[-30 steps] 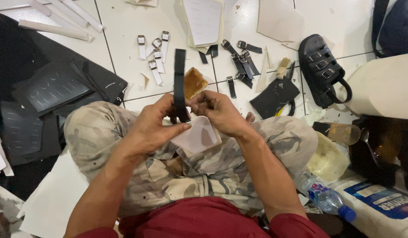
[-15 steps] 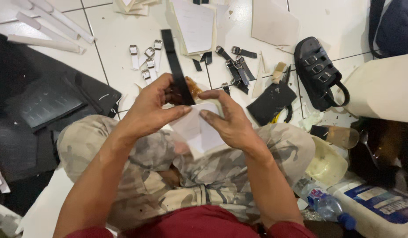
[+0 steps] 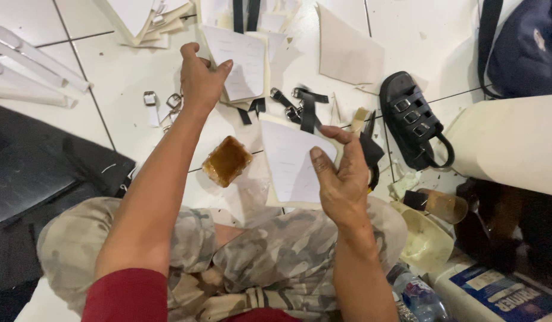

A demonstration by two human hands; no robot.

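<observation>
Paper pattern [image 3: 291, 161] over littered white tiles [image 3: 127, 71]

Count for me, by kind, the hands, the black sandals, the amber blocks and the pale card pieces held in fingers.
Hands: 2 (left hand, right hand)
Black sandal: 1
Amber block: 1
Held pale card piece: 1
Total: 5

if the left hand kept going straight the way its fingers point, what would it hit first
Most likely the cream pattern sheet lying on the tiled floor: the left hand reaches up and away with its fingertips already at that sheet's left edge. Its height above the sheet is unclear.
</observation>
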